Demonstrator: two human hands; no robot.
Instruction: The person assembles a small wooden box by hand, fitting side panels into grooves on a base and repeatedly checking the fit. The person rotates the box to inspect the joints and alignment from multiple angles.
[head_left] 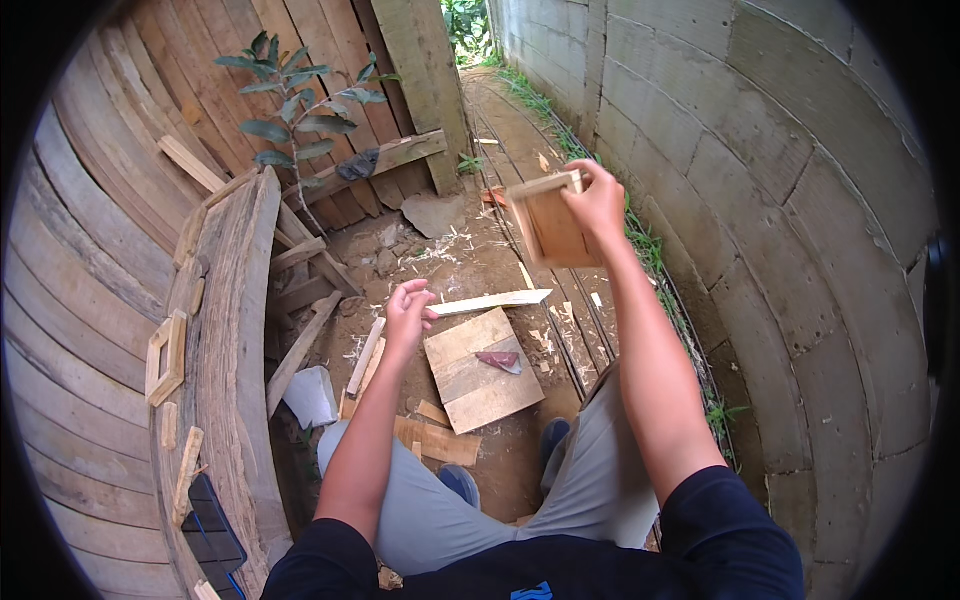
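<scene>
My right hand [594,200] is raised toward the block wall, its fingers closed on the top edge of a shallow wooden box [556,222], which is slightly blurred. My left hand [408,312] is pinched at the near end of a pale wooden strip [490,303] with a slanted far tip. Below the strip a square wooden board [480,385] sits between my knees. On that board lies a small folded piece of dark red and grey material [499,361], perhaps sandpaper.
To the left runs a rough plank bench [225,330] holding a small wooden frame [166,358], offcuts and a dark phone [215,535]. A white block [312,396], wood scraps [437,438] and shavings lie on the dirt. A leafy plant [297,110] stands by the fence; a block wall [760,200] rises right.
</scene>
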